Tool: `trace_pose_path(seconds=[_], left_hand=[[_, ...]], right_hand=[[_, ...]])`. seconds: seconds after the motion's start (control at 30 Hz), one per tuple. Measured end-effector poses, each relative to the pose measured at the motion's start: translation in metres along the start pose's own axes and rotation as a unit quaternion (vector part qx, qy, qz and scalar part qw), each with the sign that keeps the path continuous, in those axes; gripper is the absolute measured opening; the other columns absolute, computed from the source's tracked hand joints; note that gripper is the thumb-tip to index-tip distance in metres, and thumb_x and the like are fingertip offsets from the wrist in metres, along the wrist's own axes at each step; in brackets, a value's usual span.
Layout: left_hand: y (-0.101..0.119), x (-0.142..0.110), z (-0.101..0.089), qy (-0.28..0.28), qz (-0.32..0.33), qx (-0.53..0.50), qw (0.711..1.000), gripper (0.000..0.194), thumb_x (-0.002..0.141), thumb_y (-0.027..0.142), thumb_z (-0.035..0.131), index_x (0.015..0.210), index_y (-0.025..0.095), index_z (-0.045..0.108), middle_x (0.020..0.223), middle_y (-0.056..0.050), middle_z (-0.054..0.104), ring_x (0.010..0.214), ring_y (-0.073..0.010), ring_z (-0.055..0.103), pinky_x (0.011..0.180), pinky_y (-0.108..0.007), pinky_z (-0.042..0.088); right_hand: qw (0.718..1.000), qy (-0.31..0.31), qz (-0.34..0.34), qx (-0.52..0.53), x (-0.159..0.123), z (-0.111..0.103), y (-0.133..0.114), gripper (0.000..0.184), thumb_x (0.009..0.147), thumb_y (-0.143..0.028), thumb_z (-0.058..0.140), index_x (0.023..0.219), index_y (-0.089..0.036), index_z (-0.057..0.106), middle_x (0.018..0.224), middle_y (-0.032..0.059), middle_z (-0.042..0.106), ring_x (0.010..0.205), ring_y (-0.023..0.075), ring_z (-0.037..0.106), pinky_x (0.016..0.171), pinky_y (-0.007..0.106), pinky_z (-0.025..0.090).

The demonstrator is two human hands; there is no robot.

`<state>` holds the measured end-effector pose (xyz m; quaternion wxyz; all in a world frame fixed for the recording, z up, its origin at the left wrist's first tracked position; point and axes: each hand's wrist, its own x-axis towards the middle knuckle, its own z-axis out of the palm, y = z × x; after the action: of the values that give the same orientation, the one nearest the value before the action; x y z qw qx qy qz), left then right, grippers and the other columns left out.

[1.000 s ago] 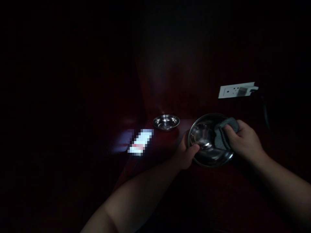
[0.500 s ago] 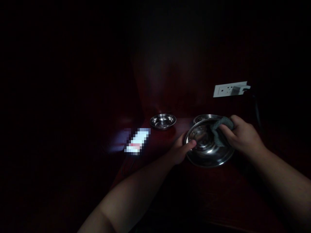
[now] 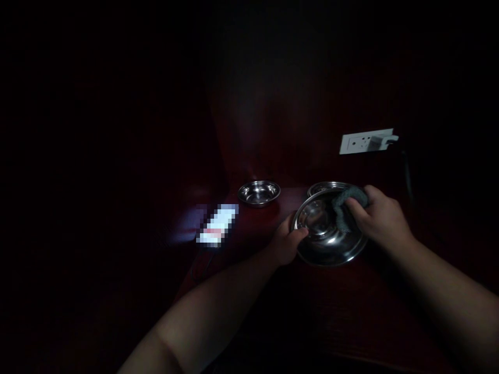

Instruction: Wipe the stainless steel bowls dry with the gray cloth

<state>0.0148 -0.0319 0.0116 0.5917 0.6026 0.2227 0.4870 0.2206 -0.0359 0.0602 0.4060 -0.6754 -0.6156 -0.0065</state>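
Note:
The room is very dark. My left hand (image 3: 287,243) grips the left rim of a steel bowl (image 3: 325,244), holding it tilted over a dark red table (image 3: 351,306). My right hand (image 3: 380,218) is closed on a grey cloth (image 3: 345,208) pressed inside the bowl at its upper right. Behind the held bowl, the rim of another steel dish (image 3: 327,186) peeks out on the table.
A small steel bowl (image 3: 259,192) stands on the table to the left. A lit phone screen (image 3: 217,225) lies at the table's left edge. A white wall socket (image 3: 366,141) with a plug and dark cable is on the panel behind.
The held bowl and both hands have drifted a little left and down. The cloth has slid along the bowl's upper right inside. A second dish behind has come into view.

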Motion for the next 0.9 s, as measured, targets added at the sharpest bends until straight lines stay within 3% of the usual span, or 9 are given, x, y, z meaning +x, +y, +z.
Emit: trace_pose_path(seconds=[0.37,0.5,0.63,0.9], left_hand=[[0.007,-0.005,0.009,0.076,0.027,-0.023,0.997,0.041,0.07,0.027,0.057,0.11,0.015,0.058,0.112,-0.009,0.065,0.107,-0.0264,0.058,0.094,-0.039,0.042],[0.004,-0.006,0.009,0.123,0.036,-0.028,0.991,0.037,0.074,0.029,0.056,0.108,0.015,0.059,0.11,-0.009,0.065,0.105,-0.0254,0.058,0.094,-0.038,0.043],[0.002,-0.004,0.009,0.161,0.04,-0.045,0.985,0.038,0.074,0.031,0.058,0.11,0.017,0.058,0.11,-0.008,0.065,0.105,-0.025,0.059,0.094,-0.038,0.043],[0.004,-0.002,0.004,0.035,0.11,-0.062,0.991,0.064,0.07,0.032,0.069,0.127,0.02,0.043,0.124,-0.011,0.059,0.116,-0.026,0.054,0.101,-0.041,0.038]], right_hand=[[0.995,0.051,0.053,0.064,-0.003,0.005,-0.005,0.027,0.078,-0.046,0.051,0.069,-0.021,0.049,0.059,0.0014,0.053,0.053,0.0155,0.049,0.051,0.028,0.035],[0.986,0.029,0.066,0.147,-0.005,0.017,-0.002,0.033,0.081,-0.049,0.047,0.082,-0.019,0.06,0.073,0.0053,0.062,0.065,0.0191,0.057,0.057,0.03,0.04],[0.975,0.008,0.07,0.211,-0.006,0.027,0.002,0.036,0.082,-0.051,0.047,0.081,-0.019,0.061,0.074,0.0057,0.064,0.065,0.0205,0.058,0.058,0.032,0.043],[0.986,0.055,0.029,0.151,-0.005,0.012,-0.002,0.027,0.081,-0.045,0.05,0.079,-0.02,0.059,0.071,0.0059,0.062,0.06,0.0198,0.056,0.053,0.031,0.04]])
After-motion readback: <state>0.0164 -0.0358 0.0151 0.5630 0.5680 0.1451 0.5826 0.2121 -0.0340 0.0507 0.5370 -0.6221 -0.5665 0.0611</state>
